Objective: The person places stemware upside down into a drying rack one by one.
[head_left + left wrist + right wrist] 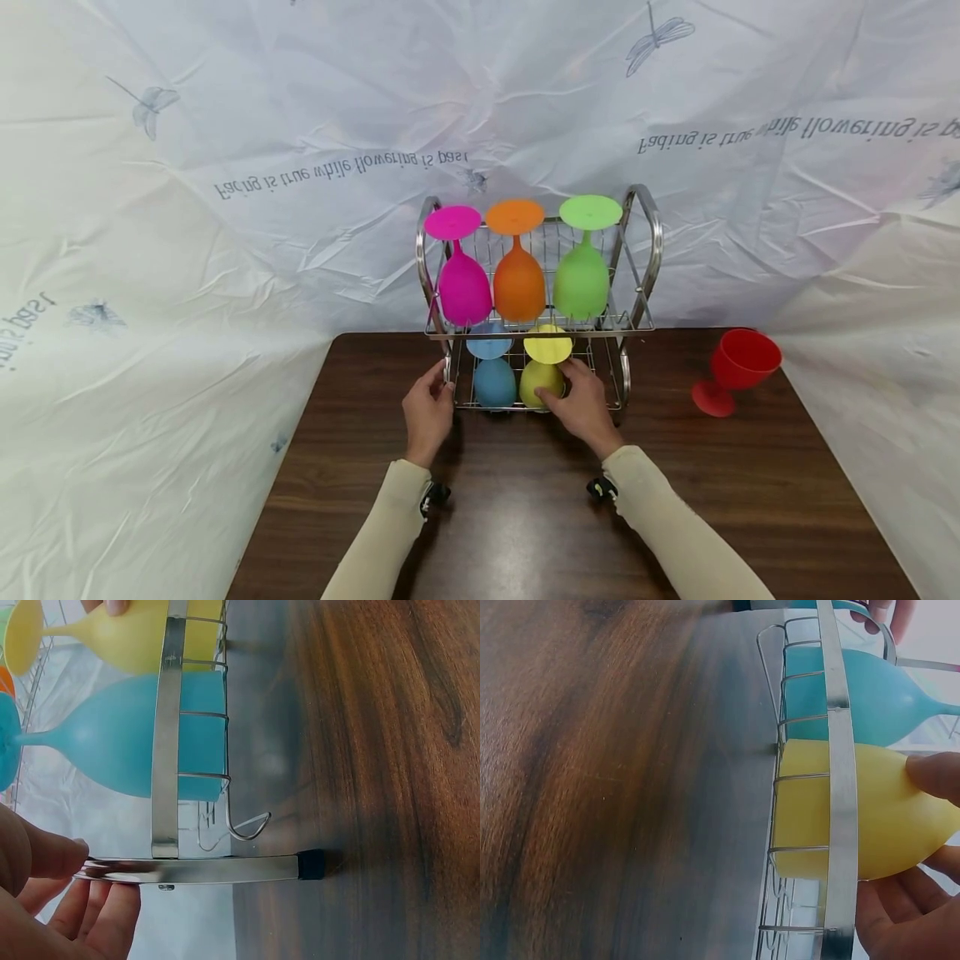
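A two-tier metal rack [626, 375] stands against the back wall. My left hand [429, 415] grips its left upright between thumb and fingers, as the left wrist view shows up close. On the lower tier a yellow goblet [810, 810] stands upside down, its bowl behind the front rail. My right hand [581, 407] holds that bowl, thumb on one side and fingers on the other. Right beside it a blue goblet [112, 735] sits upside down too. Above, inverted on the upper tier, are a pink goblet [465, 287], an orange goblet [519, 283] and a green goblet [581, 279].
A red goblet [742, 360] stands upright but looks tilted by the lens, on the dark wooden table [337, 500] right of the rack. White printed sheeting [337, 100] hangs behind and along both sides of the table.
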Demonstrator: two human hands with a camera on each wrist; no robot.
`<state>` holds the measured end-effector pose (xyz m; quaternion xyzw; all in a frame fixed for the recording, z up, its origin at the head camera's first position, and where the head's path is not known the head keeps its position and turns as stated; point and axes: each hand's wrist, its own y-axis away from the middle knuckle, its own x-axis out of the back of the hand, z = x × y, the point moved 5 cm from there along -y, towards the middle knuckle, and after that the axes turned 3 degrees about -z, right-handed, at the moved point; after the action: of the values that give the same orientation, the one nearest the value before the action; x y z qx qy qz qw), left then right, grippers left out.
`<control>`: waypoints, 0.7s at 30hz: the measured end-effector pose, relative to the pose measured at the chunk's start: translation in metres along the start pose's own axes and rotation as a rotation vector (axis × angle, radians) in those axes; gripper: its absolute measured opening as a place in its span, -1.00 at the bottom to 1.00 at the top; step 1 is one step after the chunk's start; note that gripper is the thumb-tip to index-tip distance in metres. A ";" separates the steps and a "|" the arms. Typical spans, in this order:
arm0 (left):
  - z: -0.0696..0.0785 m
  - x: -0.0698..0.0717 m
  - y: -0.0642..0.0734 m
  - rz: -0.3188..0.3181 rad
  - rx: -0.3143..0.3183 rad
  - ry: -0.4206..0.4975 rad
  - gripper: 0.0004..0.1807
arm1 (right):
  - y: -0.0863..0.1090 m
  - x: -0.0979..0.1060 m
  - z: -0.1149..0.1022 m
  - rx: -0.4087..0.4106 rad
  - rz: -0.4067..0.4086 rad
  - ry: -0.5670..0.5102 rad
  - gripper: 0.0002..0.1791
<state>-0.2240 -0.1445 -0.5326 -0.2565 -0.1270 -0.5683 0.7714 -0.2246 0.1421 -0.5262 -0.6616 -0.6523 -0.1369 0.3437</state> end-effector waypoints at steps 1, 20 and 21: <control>0.000 0.000 0.000 -0.001 0.002 0.000 -0.51 | 0.000 0.000 0.000 0.000 0.000 0.001 -0.26; 0.004 0.002 0.002 0.010 -0.021 -0.011 -0.50 | 0.012 0.024 -0.003 -0.049 0.004 -0.014 -0.28; 0.004 0.002 0.002 0.012 -0.019 -0.009 -0.50 | 0.014 0.028 -0.004 -0.047 0.013 -0.018 -0.28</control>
<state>-0.2208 -0.1435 -0.5288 -0.2671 -0.1234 -0.5639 0.7716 -0.2067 0.1625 -0.5093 -0.6749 -0.6477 -0.1439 0.3229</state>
